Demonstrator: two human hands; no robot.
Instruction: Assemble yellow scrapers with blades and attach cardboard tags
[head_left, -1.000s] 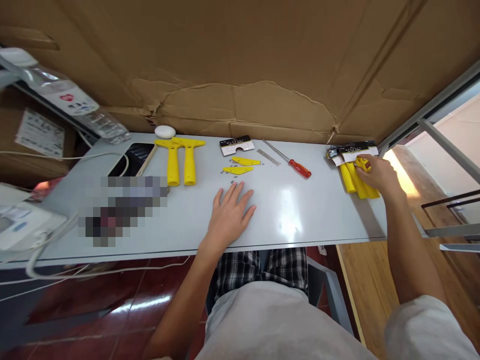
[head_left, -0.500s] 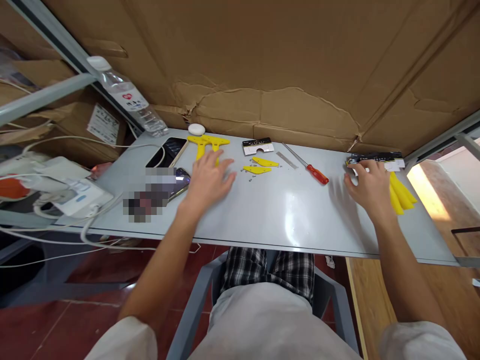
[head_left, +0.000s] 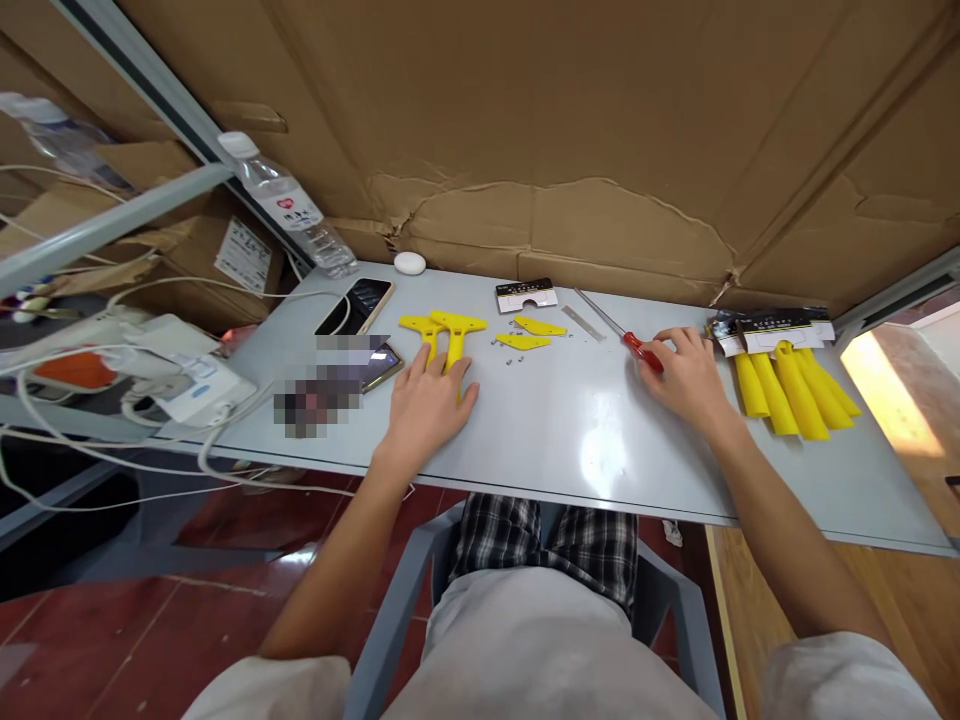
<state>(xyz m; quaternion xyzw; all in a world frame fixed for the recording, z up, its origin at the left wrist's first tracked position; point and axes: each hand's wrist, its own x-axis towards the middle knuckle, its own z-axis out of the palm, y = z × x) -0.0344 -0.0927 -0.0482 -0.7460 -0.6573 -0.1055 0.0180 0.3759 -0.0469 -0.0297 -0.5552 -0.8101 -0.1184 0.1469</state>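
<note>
My left hand lies on the lower ends of two yellow T-shaped scraper handles, fingers stretched over them and thumb apart. At the butt of a screwdriver with a red handle is my right hand, thumb and fingers about the handle's end. The screwdriver's thin shaft points away to the left on the table. Between my hands lie two yellow blade-shaped plates, several small screws and a flat metal blade. Behind these rests a black-and-white card package.
Several yellow scraper handles in card packaging lie at right. Left are two phones, partly blurred, a white oval object, a water bottle and a power strip with loose cables. A cardboard wall closes off the back.
My left hand has drawn the yellow scraper handles nearer. My right hand has moved left, from the packaged yellow handles to the screwdriver. The view has shifted slightly.
</note>
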